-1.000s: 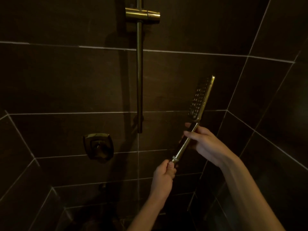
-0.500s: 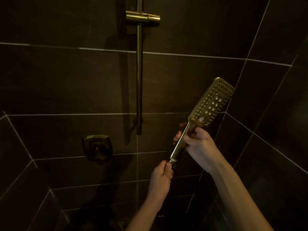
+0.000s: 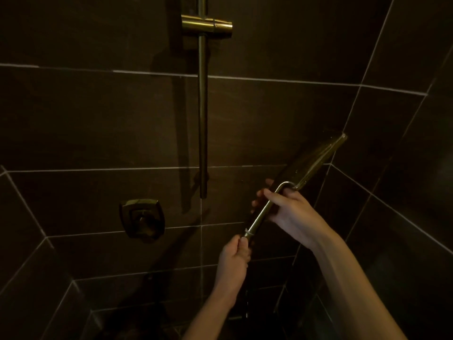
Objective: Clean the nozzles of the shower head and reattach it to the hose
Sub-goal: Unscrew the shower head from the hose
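Your right hand [image 3: 291,209] is wrapped around the upper part of the handle of the shower head [image 3: 316,163], with the fingers curled behind it and the thumb lying across the front. The shower head slants up and to the right from that grip, to the right of the vertical rail [image 3: 202,119] and lower than its bracket [image 3: 207,25]. You see its flat body nearly edge-on, so the nozzles do not show. Your left hand [image 3: 232,261] sits just below the bottom end of the handle, fingers pinched together around the fitting there, beneath the bright ring on the handle. What exactly it pinches is too dark to tell; a thin dark line, likely the hose [image 3: 247,307], hangs down below that hand. The square control knob [image 3: 141,219] is on the wall tiles [image 3: 98,119], down and left of the rail's lower end, well apart from both hands.
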Demonstrator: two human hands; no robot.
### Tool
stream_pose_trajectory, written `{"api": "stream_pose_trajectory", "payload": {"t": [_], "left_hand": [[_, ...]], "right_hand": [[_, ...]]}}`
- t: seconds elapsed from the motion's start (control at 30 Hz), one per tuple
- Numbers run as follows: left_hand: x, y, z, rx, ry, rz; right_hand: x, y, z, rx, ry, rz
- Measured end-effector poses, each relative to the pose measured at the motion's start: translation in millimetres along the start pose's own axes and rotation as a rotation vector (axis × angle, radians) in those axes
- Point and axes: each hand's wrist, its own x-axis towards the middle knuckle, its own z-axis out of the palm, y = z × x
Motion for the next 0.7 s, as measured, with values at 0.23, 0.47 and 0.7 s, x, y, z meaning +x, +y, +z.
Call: {"api": "stream_pose_trajectory", "payload": {"t": [0.23,0.47,0.7], "left_hand": [[5.9,1.7,-0.7,0.003,0.002,0.037],[13.4,4.1,5.0,0.039,-0.019,0.055],[18.6,8.1,16.9,0.055,-0.025,0.051]], "right_hand": [[-3.6,-0.8,-0.6,-0.106,0.001,-0.122],[4.7,0.8,0.0,0.051,0.057,-0.146],[18.6,0.3,6.6,-0.228,0.289,-0.186]]}}
